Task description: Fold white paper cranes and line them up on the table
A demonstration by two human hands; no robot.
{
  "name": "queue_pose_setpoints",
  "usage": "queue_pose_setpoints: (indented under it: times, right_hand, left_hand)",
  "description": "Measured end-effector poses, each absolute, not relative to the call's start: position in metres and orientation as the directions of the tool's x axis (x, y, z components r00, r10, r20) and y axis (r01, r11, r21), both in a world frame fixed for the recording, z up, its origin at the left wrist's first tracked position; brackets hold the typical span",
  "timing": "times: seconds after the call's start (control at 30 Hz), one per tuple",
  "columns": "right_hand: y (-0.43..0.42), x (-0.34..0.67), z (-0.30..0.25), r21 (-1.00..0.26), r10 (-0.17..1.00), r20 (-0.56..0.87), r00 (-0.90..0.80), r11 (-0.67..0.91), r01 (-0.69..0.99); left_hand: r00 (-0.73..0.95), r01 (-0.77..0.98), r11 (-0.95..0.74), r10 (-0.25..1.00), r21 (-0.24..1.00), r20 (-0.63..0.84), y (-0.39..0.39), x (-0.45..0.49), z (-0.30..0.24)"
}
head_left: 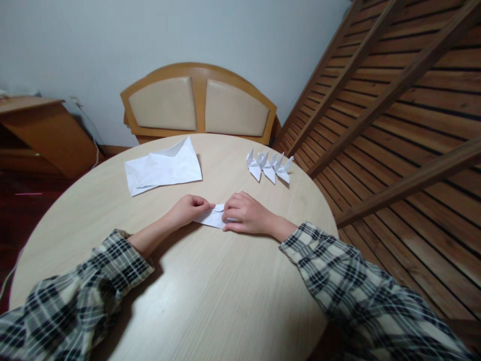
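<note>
A small folded piece of white paper (211, 218) lies on the round table (195, 291) between my two hands. My left hand (191, 208) pinches its upper left edge between thumb and forefinger. From the right, my right hand (246, 214) presses on the paper with its fingers curled over it, hiding that end. A small raised flap shows at the top of the paper, between the fingertips of both hands.
White paper sheets (165, 168), creased and partly lifted, lie at the back left of the table. Three white origami cranes (268, 166) stand in a row at the back right. A padded wooden headboard (199, 100) rises behind, and a slatted wooden structure (406, 115) slopes along the right.
</note>
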State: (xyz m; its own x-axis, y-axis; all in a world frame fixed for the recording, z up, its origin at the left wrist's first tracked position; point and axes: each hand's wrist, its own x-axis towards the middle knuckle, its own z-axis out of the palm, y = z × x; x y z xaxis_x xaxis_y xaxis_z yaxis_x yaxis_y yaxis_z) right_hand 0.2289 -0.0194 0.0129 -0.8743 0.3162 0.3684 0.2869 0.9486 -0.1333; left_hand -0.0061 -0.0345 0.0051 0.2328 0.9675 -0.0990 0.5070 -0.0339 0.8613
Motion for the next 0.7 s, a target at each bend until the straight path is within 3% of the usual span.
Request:
queue_pose_setpoints:
  times: [0.23,0.43,0.7]
  right_hand:
    - [-0.020,0.226,0.011,-0.073,0.289,0.325,-0.900,0.957,0.281]
    - [-0.021,0.224,0.010,-0.071,0.333,0.315,-0.889,0.942,0.328]
    - [-0.038,0.213,0.011,0.097,0.422,0.331,-0.844,0.875,0.475]
  left_hand:
    - [0.246,0.531,-0.024,0.961,0.847,-0.127,-0.032,-0.006,0.006]
    - [0.262,0.544,-0.028,0.955,0.839,-0.138,-0.032,-0.006,0.009]
    - [0.248,0.509,-0.001,0.958,0.861,-0.146,-0.030,-0.006,0.005]
